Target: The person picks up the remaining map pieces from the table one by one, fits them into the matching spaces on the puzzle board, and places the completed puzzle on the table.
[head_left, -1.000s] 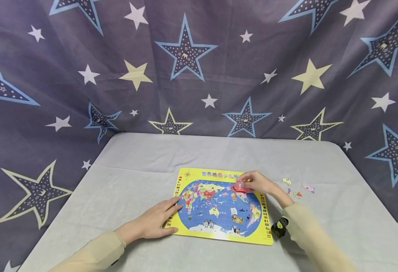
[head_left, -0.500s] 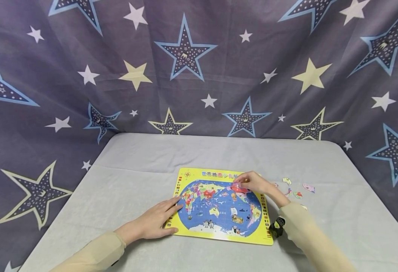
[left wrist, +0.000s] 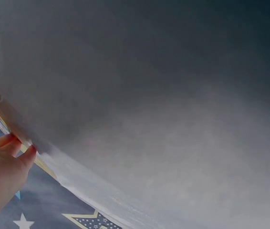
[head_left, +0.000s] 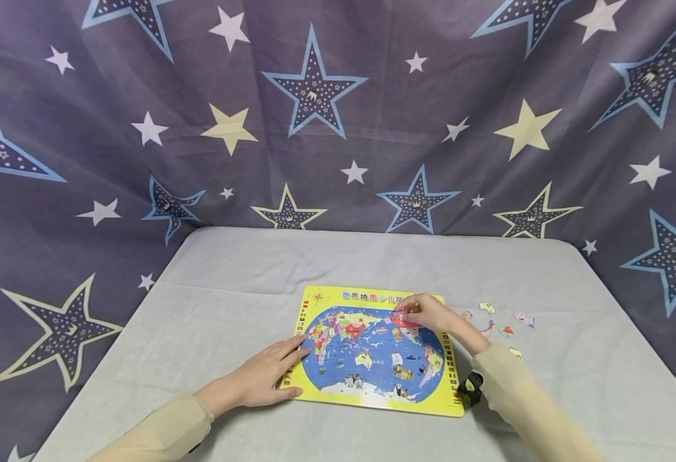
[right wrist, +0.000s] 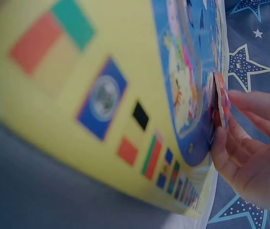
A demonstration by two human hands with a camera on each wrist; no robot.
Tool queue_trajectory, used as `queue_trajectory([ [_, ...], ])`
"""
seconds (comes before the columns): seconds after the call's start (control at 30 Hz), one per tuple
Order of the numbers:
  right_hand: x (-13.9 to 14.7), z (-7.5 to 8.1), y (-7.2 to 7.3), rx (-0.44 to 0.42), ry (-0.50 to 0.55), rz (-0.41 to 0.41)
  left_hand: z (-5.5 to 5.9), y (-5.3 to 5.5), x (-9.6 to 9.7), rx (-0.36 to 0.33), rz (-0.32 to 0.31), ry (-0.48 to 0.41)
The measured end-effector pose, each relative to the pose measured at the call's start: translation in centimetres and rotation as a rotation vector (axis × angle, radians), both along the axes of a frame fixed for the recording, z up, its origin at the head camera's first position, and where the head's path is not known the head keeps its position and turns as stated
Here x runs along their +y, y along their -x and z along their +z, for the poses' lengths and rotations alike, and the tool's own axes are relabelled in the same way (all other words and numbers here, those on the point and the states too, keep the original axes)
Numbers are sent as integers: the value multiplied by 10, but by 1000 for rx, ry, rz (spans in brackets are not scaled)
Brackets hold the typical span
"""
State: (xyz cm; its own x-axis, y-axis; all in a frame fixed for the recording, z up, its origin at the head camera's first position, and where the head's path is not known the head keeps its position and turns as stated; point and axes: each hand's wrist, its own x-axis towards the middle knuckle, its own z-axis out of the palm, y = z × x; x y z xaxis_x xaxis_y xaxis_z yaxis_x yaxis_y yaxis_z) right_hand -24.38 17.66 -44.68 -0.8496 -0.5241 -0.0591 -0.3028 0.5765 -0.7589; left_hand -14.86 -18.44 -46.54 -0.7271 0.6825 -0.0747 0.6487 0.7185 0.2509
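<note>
A world map puzzle board [head_left: 442, 404] with a yellow border lies on the table, its blue map printed with countries and animals. My left hand [head_left: 263, 378] rests at the board's left edge, fingers extended over the border; its fingertips [left wrist: 29, 151] also show in the left wrist view. At the map's upper right, my right hand [head_left: 433, 312] pinches a red puzzle piece [head_left: 403, 319] between thumb and fingers. The right wrist view has this piece [right wrist: 223, 101] edge-on, close against the board surface, with a dark gap along one side.
Several loose puzzle pieces lie right of the board, among them a yellow one [head_left: 487, 308], a pink one [head_left: 524, 318] and a red-green one [head_left: 506, 331]. A black device [head_left: 472, 387] sits at my right wrist. A star-patterned curtain [head_left: 338, 160] hangs behind the table.
The red piece, tilted a second ago, now lies flatter on the map. My right hand has shifted slightly left with it, uncovering more loose pieces. The left hand stays put.
</note>
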Motion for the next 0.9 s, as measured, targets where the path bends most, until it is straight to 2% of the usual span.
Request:
queue_trajectory([
  [0.23, -1, -1, 0, -16, 16, 52, -1, 0, 0, -14, 7, -2],
  [0.5, -3, -5, 1, 77, -57, 33, 0, 0, 0, -10, 2, -6],
  [0.9, -3, -5, -2, 63, -70, 7, -2, 1, -1, -6, -10, -12],
])
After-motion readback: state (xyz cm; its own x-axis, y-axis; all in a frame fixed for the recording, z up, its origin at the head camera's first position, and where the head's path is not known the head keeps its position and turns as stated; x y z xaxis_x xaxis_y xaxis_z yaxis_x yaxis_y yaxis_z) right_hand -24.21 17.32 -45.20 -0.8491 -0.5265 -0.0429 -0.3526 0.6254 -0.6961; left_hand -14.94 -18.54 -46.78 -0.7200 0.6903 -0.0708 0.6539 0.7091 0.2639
